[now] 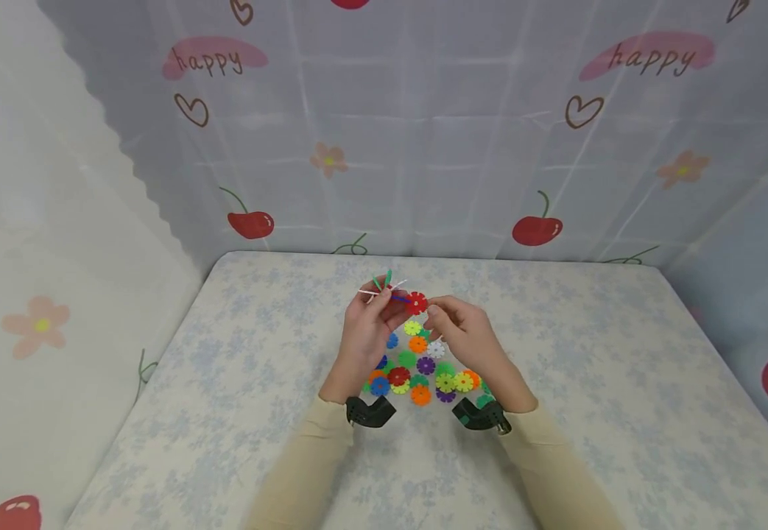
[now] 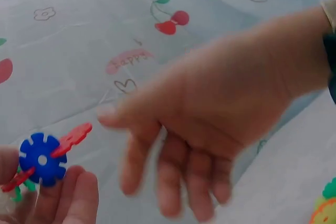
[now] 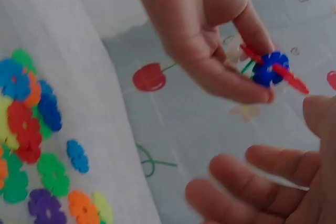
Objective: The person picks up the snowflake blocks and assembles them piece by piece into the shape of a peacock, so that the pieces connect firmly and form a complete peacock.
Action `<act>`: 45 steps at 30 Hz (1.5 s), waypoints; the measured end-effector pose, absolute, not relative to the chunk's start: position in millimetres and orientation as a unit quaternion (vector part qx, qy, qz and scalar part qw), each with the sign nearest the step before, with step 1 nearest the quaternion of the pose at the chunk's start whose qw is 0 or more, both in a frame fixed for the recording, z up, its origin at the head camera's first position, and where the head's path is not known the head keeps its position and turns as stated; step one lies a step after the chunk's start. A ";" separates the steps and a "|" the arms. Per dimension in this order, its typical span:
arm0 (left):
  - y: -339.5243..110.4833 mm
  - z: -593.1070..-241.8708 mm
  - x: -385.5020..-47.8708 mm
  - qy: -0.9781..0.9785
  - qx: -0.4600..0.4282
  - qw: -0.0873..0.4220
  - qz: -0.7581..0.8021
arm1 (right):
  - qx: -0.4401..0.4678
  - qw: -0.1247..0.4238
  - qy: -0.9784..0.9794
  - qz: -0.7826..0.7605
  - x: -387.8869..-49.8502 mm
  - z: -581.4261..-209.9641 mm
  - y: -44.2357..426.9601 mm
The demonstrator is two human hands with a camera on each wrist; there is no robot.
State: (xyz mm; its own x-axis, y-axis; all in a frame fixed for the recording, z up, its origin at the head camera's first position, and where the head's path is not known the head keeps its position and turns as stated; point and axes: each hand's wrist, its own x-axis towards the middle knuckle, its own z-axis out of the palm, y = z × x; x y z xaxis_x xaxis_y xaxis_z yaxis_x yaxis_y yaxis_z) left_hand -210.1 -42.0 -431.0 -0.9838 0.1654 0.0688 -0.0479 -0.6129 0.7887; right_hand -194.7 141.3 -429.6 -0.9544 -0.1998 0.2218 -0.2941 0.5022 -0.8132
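Linked red, blue, green and white flower-shaped plastic discs (image 2: 53,153) were pinched by the left hand (image 1: 367,327), where firm steadying seemed best; the right hand (image 1: 471,335) was loosely spread.

Passage lies over the table (image 1: 211,412) well left and right of the disc pile (image 1: 426,366) and, narrowly, on its near side between the wrist cameras (image 1: 370,414); left hand (image 1: 370,325) and right hand (image 1: 470,331) obstruct its far edge, a curtain (image 1: 390,199) beyond.
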 end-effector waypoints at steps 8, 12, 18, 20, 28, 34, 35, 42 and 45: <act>-40.3 -430.5 -208.7 0.327 -0.006 0.099 0.940 | 0.075 -0.126 -0.962 0.232 -212.5 -469.4 145.9; -38.4 -429.2 -207.1 0.320 -0.001 0.111 0.941 | 0.054 -0.138 -0.961 0.234 -217.7 -478.4 149.9; -39.0 -429.4 -205.6 0.323 0.041 0.114 0.938 | 0.064 -0.164 -0.939 0.295 -222.7 -481.0 163.6; -40.3 -430.4 -205.2 0.339 0.056 0.107 0.933 | 0.084 -0.151 -0.929 0.327 -221.9 -473.2 168.6; -48.9 -431.0 -205.6 0.498 0.163 0.076 0.848 | 0.228 -0.003 -0.851 0.473 -193.3 -411.6 169.9; -53.1 -428.8 -204.2 0.571 0.197 0.053 0.795 | 0.274 0.073 -0.849 0.446 -179.7 -399.9 160.0; -53.5 -428.4 -204.0 0.577 0.200 0.053 0.790 | 0.277 0.078 -0.850 0.442 -179.2 -400.4 159.1; -54.6 -429.7 -203.8 0.608 0.225 0.050 0.760 | 0.288 0.081 -0.859 0.414 -175.3 -400.7 156.4; -55.4 -428.7 -202.9 0.634 0.219 0.048 0.740 | 0.285 0.078 -0.867 0.402 -173.1 -399.1 155.8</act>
